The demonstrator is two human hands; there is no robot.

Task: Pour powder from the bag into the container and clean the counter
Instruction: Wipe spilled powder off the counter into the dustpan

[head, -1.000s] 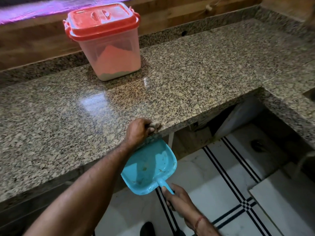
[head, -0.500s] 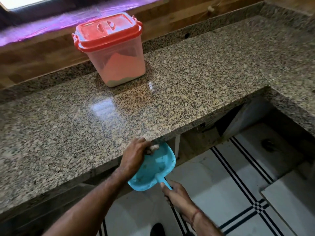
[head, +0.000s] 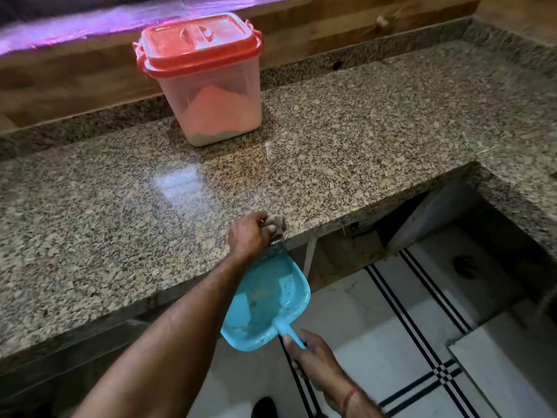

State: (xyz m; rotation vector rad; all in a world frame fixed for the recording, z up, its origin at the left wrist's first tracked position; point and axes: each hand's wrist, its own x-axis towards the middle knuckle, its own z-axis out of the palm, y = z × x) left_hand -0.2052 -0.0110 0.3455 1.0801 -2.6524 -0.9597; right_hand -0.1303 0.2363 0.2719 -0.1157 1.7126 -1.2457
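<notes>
The left hand is clenched round a small greyish cloth, pressing it right on the front lip of the granite counter. Directly below that edge, the right hand has its fingers wrapped round the handle of the blue dustpan, holding it out over the floor. The pan's long axis runs from the handle, down near the person, up and slightly left to its wide open mouth. That mouth points at the counter edge, tucked just under the cloth. So the pan's body sits beyond the right-hand grip and beneath the left one. Inside the pan there's a pale dusting and a few dark specks, little else that can be made out. Well back on the counter, near the wall, stands the translucent container, upright, red lid shut on top. Pinkish-pale powder is heaped to a peak inside. Below are white floor tiles with black stripes.
</notes>
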